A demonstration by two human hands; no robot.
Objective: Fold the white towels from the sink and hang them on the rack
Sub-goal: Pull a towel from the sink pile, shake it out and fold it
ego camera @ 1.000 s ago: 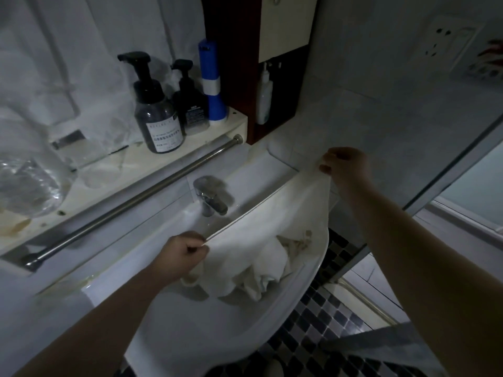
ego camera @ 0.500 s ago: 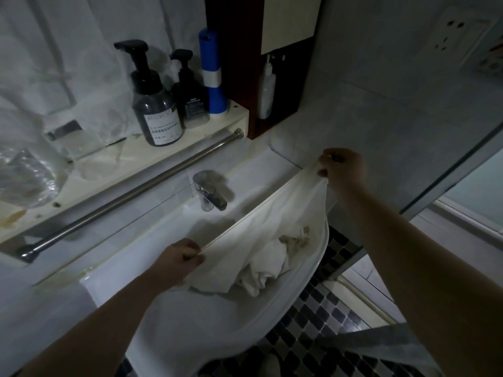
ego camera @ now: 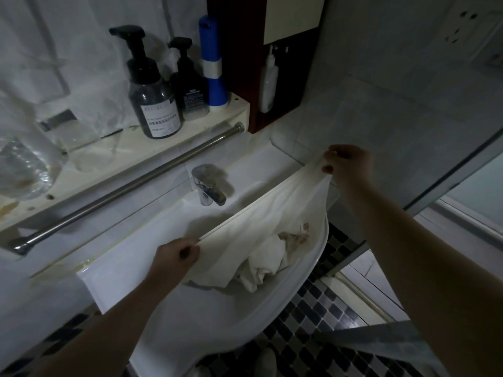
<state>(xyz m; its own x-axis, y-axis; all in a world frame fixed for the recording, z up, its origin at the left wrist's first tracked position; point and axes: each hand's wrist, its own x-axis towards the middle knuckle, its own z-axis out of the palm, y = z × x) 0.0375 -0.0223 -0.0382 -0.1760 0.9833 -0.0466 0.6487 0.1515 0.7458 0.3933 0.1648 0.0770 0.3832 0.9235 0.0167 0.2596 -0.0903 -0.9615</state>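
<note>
A white towel (ego camera: 261, 224) is stretched by its top edge over the white sink (ego camera: 217, 317), its lower part hanging into the basin. My left hand (ego camera: 174, 257) pinches the near-left corner. My right hand (ego camera: 348, 164) pinches the far-right corner, higher up by the tiled wall. More crumpled white towel (ego camera: 269, 265) lies in the basin beneath it, one part stained. The steel rack bar (ego camera: 122, 191) runs along the front of the shelf behind the sink, bare.
A chrome faucet (ego camera: 206, 186) stands at the back of the sink. Dark pump bottles (ego camera: 152, 96) and a blue can (ego camera: 213, 63) stand on the cream shelf (ego camera: 109, 153). A plastic bag (ego camera: 21, 170) lies at left. Checkered floor tiles (ego camera: 326, 322) show below.
Both hands have kept their pinch on the towel's corners; the top edge is pulled a little tauter and my right hand's fingers have shifted on the corner.
</note>
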